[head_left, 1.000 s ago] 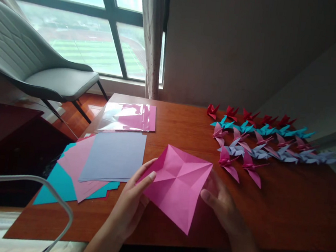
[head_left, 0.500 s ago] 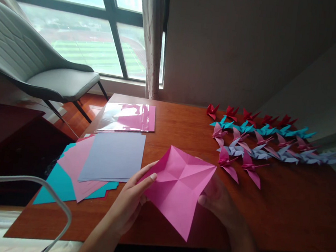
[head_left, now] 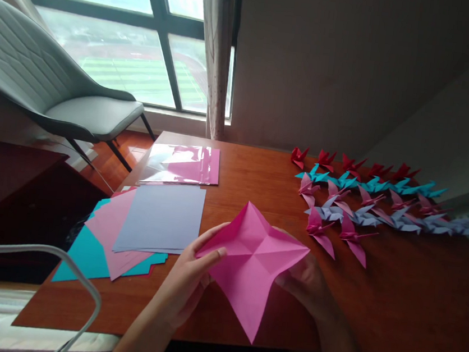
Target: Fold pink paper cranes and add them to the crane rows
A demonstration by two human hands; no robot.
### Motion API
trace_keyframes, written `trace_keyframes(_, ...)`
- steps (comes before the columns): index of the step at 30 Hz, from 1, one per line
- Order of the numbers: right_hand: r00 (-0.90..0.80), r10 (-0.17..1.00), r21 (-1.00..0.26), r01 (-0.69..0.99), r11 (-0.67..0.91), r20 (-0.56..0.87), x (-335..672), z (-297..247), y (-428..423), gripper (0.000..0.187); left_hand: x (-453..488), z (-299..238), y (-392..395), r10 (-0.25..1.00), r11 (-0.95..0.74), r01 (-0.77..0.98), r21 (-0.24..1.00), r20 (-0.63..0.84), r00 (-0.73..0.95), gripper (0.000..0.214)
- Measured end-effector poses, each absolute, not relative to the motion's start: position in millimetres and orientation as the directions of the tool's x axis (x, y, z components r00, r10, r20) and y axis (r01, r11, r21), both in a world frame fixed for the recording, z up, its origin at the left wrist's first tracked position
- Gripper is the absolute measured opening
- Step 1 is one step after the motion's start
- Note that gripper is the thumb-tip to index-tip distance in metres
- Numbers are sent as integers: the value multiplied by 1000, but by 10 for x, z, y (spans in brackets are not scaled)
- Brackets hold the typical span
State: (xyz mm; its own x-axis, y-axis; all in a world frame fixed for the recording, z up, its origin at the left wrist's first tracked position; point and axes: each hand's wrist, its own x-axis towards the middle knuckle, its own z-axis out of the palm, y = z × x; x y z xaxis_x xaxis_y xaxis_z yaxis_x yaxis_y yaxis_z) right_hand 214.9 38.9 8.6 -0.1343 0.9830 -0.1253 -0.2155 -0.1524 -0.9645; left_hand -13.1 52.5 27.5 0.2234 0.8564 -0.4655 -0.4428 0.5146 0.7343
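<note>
A creased pink paper square (head_left: 252, 263) is held above the near edge of the wooden table (head_left: 394, 296), its sides bending inward along the folds. My left hand (head_left: 186, 283) grips its left corner, thumb on top and fingers underneath. My right hand (head_left: 310, 286) holds the right side from below, mostly hidden behind the sheet. Both hands are closed on the paper.
Loose sheets (head_left: 144, 228) in lilac, pink and teal lie at the left, with a clear packet of pink paper (head_left: 182, 164) behind them. Rows of folded paper cranes (head_left: 367, 202) in red, teal, pink and lilac fill the right. A grey chair (head_left: 57, 93) stands by the window.
The flat pink sheet has been pushed in from both sides, so it now buckles along its creases into a narrower, pointed shape. Both hands moved slightly closer together.
</note>
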Motion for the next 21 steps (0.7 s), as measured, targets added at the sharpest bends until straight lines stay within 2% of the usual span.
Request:
trace_keyframes(7, -170, 978, -977, -154, -150, -123, 2116, 48, 381, 70, -87, 354, 520, 854, 514, -472, 716, -480, 202, 61)
trace_keyframes(15, -68, 986, -984, -76, -160, -155, 2090, 39, 377, 59, -78, 352, 509, 858, 507, -435, 744, -487, 167, 60)
trace_keyframes(21, -148, 985, -995, -25, -95, -91, 2142, -88, 360, 74, -83, 378, 519, 870, 491, -409, 769, -458, 184, 56)
